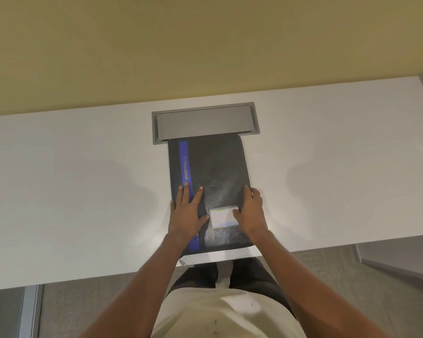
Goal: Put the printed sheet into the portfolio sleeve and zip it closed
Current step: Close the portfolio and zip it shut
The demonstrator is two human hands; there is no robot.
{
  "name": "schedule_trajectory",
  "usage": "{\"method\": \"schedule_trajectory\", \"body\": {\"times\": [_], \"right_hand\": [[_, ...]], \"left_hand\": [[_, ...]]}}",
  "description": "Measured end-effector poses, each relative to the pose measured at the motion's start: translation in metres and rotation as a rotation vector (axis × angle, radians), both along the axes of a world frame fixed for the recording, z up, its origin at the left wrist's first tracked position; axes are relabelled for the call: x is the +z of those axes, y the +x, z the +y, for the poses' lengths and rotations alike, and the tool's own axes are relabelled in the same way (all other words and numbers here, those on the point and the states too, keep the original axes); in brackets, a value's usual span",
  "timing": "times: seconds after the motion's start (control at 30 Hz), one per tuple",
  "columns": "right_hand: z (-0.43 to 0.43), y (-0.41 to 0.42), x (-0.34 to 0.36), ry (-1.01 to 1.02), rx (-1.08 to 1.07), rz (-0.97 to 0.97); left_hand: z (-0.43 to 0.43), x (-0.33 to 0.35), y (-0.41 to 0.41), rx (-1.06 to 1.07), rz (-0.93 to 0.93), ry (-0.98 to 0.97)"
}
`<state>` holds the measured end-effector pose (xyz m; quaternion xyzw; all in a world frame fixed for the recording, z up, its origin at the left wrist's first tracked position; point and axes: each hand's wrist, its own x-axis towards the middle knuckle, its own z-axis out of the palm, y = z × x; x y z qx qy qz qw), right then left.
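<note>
A black portfolio sleeve (215,167) with a blue stripe reading "PORTFOL" lies flat on the white desk (71,191), long side running away from me. My left hand (187,211) rests flat on its left part, fingers straight over the stripe. At the sleeve's right edge lies my right hand (250,211), thumb on a small clear label pocket (222,217) and fingers along the edge. A metal zipper pull (183,262) hangs at the near left corner. No printed sheet is visible.
A grey cable hatch (205,123) is set into the desk just beyond the sleeve's far end. A yellow wall (205,45) rises behind the desk. The desk's near edge runs just below the sleeve, with grey carpet and my legs beneath.
</note>
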<state>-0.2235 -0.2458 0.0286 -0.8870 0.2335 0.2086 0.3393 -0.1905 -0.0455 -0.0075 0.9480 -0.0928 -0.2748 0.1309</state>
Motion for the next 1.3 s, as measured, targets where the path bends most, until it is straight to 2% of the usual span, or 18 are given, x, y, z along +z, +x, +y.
{"method": "schedule_trajectory", "body": {"times": [0.27,0.53,0.73,0.9,1.07,1.3], "right_hand": [[-0.004,-0.012,-0.032,-0.288,0.244,0.082],[-0.005,-0.010,-0.037,-0.364,0.297,0.105],[0.022,-0.024,-0.031,-0.159,0.177,-0.073],[0.058,-0.049,-0.024,-0.053,0.277,-0.116],[0.082,-0.068,-0.016,-0.018,0.481,-0.206],[0.108,-0.082,-0.015,-0.059,0.610,-0.032]], "left_hand": [[-0.011,-0.004,-0.001,-0.035,0.017,0.105],[-0.004,0.000,-0.005,-0.023,0.001,0.005],[0.025,0.004,-0.020,0.042,-0.016,-0.136],[0.052,0.006,-0.044,0.157,-0.018,-0.254],[0.077,0.008,-0.077,0.226,-0.029,-0.285],[0.096,0.004,-0.119,0.295,-0.014,-0.269]]}}
